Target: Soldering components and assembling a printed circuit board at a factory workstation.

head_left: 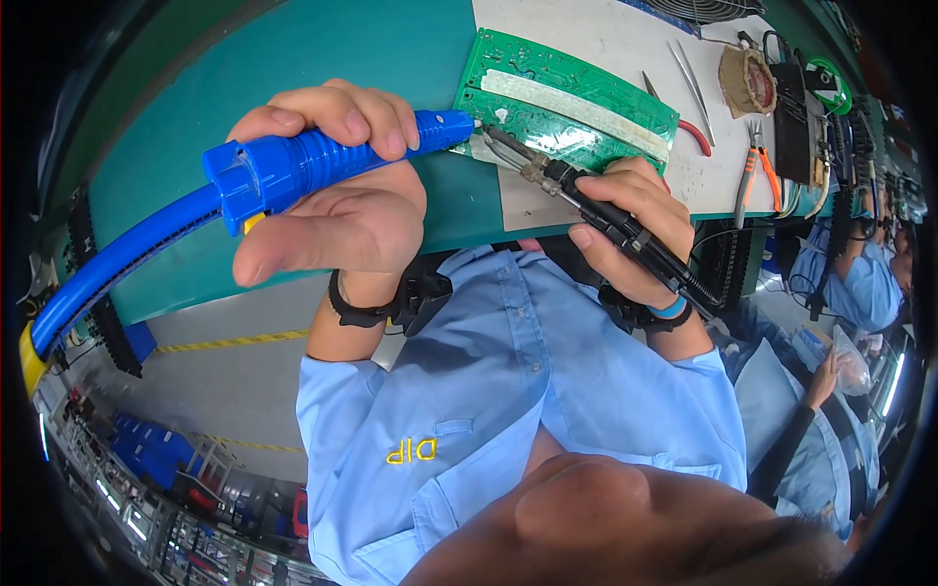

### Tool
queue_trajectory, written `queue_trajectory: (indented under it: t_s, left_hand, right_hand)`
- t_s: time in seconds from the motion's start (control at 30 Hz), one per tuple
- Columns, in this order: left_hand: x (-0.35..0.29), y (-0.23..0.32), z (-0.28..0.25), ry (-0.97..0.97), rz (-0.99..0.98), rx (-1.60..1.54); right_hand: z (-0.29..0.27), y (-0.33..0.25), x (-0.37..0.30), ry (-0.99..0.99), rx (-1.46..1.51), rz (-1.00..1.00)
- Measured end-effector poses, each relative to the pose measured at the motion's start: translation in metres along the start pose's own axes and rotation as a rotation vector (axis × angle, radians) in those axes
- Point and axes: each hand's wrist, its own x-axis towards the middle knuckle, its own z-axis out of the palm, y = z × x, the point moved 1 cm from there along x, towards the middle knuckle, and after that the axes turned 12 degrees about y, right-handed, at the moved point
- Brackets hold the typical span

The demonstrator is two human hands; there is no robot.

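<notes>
My left hand (381,220) grips the ribbed blue nozzle (332,161) of a flexible hose, its fingers over the top and the thumb below. From the nozzle the blue hose (122,256) curves down to the left rim. In my right hand (640,215) is a black soldering iron (616,223) with a thin feed tube along it. Its tip points up and left, close to the nozzle's narrow end; whether they touch, I cannot tell. Both tips lie over the left edge of a green circuit board (586,93), which has a pale strip along it.
Right of the board lie red-handled pliers (698,139), tweezers (693,78) and orange-handled cutters (750,174). A brown cloth-like container (747,83) and a green spool (830,86) stand further right. At lower right a co-worker's hand (826,379) holds a clear bag (852,361).
</notes>
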Motion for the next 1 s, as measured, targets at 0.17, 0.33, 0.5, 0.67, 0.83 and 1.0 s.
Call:
queue_trajectory:
  t_s: [0.17,0.33,0.5,0.67,0.83,1.0]
  left_hand:
    - [-0.001,0.006,0.001,-0.054,0.032,0.012]
    - [0.031,0.058,-0.005,0.044,0.0,0.057]
    - [0.051,0.105,-0.039,0.114,-0.146,0.955]
    - [0.053,0.11,-0.088,-0.271,0.125,1.952]
    - [0.046,0.116,-0.107,-0.3,0.112,2.144]
    - [0.009,0.073,-0.029,-0.401,0.129,1.751]
  right_hand:
    - [-0.001,0.002,-0.001,0.0,0.005,-0.019]
    - [-0.018,0.012,-0.009,0.09,0.104,-0.056]
    - [-0.025,0.005,-0.025,0.277,0.166,0.104]
    - [-0.034,0.054,-0.041,0.86,0.376,0.181]
    - [-0.068,0.076,-0.016,1.016,0.758,0.39]
    - [-0.099,0.107,-0.002,0.816,1.31,0.344]
